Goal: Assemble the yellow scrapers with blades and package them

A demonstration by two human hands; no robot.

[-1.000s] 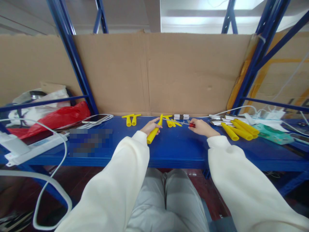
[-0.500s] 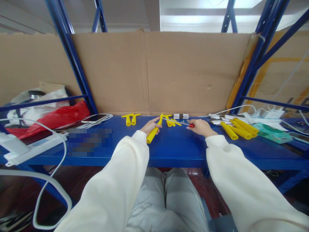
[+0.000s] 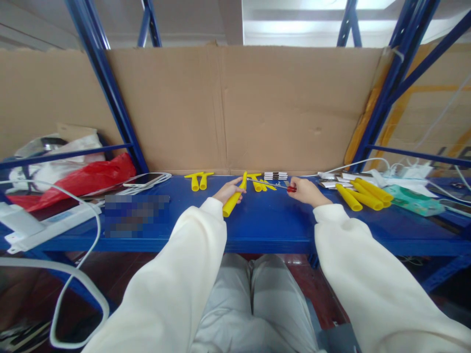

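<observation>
My left hand (image 3: 228,191) is closed around a yellow tapered plastic handle (image 3: 231,205), its wide round end toward me and its narrow end pointing up and away. In my right hand (image 3: 306,191) is a screwdriver (image 3: 291,189) with a red handle, gripped by the fingers. Its thin metal shaft runs left, and the tip meets or lies very near the upper end of the yellow handle. Just beyond, between my hands, rest more yellow T-shaped pieces (image 3: 256,184) and some small bits (image 3: 278,184) too small to name.
Two yellow T-shaped pieces (image 3: 199,181) stand back left on the blue table (image 3: 268,223). A striped stack (image 3: 275,175) sits by the cardboard wall (image 3: 294,108). Several yellow tubes (image 3: 369,195) and a green packet (image 3: 415,200) lie right; a white power strip (image 3: 55,225) lies left.
My right hand and the screwdriver's red handle have shifted very slightly, with more of the handle showing. The left hand keeps its hold on the yellow handle, nearly still.
</observation>
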